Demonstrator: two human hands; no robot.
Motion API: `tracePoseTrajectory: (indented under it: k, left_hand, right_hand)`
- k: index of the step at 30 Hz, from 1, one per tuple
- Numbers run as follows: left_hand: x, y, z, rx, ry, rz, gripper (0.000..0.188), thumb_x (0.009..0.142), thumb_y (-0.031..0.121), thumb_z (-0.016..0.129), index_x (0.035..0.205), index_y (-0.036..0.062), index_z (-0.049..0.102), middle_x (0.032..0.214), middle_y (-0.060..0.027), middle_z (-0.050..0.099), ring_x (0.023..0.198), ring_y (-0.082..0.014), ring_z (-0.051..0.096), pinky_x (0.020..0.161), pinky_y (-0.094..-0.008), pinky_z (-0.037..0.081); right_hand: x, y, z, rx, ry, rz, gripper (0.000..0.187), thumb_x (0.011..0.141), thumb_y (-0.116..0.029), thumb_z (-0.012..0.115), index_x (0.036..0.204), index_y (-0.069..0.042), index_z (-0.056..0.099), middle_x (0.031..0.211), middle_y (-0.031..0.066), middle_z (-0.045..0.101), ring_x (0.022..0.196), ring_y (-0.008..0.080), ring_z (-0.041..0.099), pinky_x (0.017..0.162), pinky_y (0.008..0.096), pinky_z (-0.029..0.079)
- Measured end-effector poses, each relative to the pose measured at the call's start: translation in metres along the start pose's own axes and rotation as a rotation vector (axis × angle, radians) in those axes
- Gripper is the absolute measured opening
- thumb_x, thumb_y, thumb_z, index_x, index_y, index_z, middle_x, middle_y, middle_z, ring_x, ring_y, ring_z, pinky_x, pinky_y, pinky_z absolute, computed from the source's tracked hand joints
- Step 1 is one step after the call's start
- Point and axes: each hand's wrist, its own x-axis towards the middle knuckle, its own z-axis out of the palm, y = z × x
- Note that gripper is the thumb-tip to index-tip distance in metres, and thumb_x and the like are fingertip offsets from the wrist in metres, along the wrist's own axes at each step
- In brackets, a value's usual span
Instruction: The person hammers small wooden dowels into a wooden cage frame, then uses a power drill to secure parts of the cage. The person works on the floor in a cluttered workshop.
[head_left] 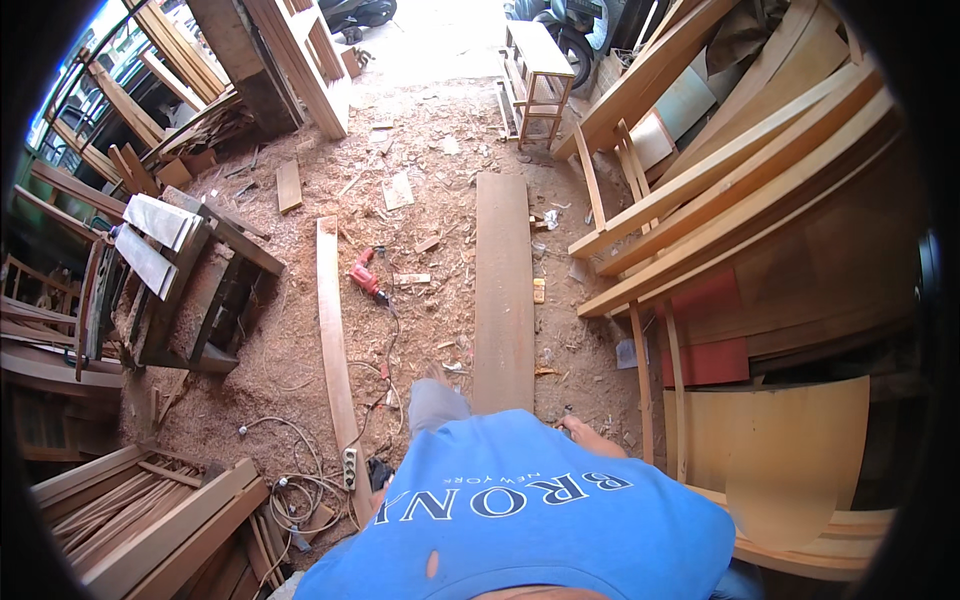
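My right hand (592,437) shows past the right side of my blue shirt, low over the floor. Its fingers look closed, with a small dark thing at their tips that I cannot make out. Only a sliver of my left hand (378,497) appears at the shirt's left edge, close to a black object (380,472); its fingers are hidden. Ahead of me a wide brown plank (503,290) lies lengthwise on the floor. To its left are a long, narrow pale board (332,310) and a red power drill (369,277) with a cord.
Wood shavings and scraps cover the floor (270,340). A socket strip (349,468) and coiled cable (300,500) lie at left. A wooden workbench (225,250) stands farther left. Timber frames (740,190) lean at right; a small wooden stand (540,55) is at the far end.
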Motion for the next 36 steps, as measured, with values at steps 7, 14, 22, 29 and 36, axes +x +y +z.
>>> tracePoseTrajectory:
  k: [7,14,22,29,36]
  left_hand:
    - [0.099,0.198,0.052,0.035,-0.004,-0.145,0.026,0.101,0.026,0.063,0.103,0.0003,0.063,0.080,-0.0112,0.069,0.058,-0.0164,0.064,0.046,-0.0272,0.048]
    - [0.164,0.710,0.132,-0.309,-0.068,0.572,0.027,0.101,0.028,0.064,0.102,0.0012,0.062,0.072,-0.0042,0.063,0.055,-0.0141,0.061,0.050,-0.0268,0.051]
    - [0.119,1.107,0.271,-0.264,-0.187,1.207,0.033,0.102,0.033,0.063,0.110,0.0010,0.060,0.078,-0.0052,0.067,0.062,-0.0101,0.060,0.055,-0.0244,0.052]
    - [0.171,1.134,0.337,-0.499,-0.201,0.735,0.035,0.100,0.032,0.067,0.113,0.0016,0.058,0.081,-0.0076,0.067,0.065,-0.0132,0.066,0.055,-0.0258,0.056]
    - [0.232,1.181,0.318,-0.623,0.003,0.533,0.033,0.101,0.033,0.064,0.110,0.0028,0.055,0.075,-0.0051,0.064,0.057,-0.0124,0.061,0.051,-0.0245,0.049]
  right_hand:
    - [0.109,-0.243,-0.007,0.052,0.010,-0.009,0.013,0.088,-0.013,0.068,0.088,0.000,0.066,0.066,0.0052,0.060,0.054,0.0144,0.059,0.048,0.0300,0.046]
    - [0.184,-0.526,-0.046,0.067,0.006,-0.100,0.013,0.088,-0.013,0.068,0.088,0.000,0.065,0.065,0.0051,0.060,0.054,0.0148,0.058,0.048,0.0303,0.046]
    - [0.301,-0.722,-0.112,-0.055,-0.033,-0.079,0.012,0.089,-0.012,0.067,0.089,0.000,0.064,0.065,0.0049,0.059,0.054,0.0151,0.058,0.049,0.0306,0.046]
    - [0.365,-0.933,-0.184,-0.142,-0.047,-0.077,0.011,0.089,-0.012,0.066,0.090,0.000,0.064,0.065,0.0047,0.059,0.054,0.0154,0.058,0.049,0.0309,0.046]
    - [0.424,-1.128,-0.203,-0.080,-0.006,-0.176,0.011,0.089,-0.011,0.065,0.090,0.000,0.063,0.065,0.0045,0.058,0.054,0.0158,0.058,0.049,0.0313,0.046]
